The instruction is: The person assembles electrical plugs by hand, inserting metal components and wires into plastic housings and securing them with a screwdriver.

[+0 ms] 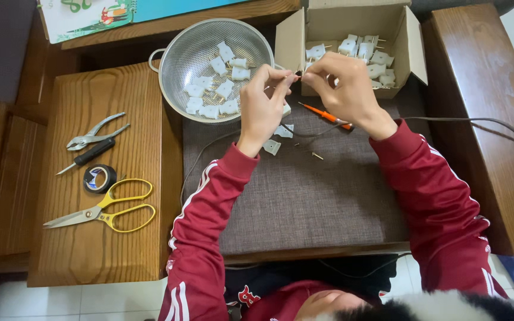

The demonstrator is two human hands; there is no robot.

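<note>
Above the grey mat, my left hand and my right hand meet fingertip to fingertip. Both pinch the bare end of a thin dark cable between thumb and forefinger. That cable comes in from the right and passes under my right wrist. An orange screwdriver lies on the mat just below my right hand. Two white plug shell pieces and a small brass pin lie under my left wrist.
A metal colander with several white plug pieces sits behind my left hand. An open cardboard box holds more plugs. On the wooden stand at left lie pliers, a black screwdriver, a tape roll and yellow scissors.
</note>
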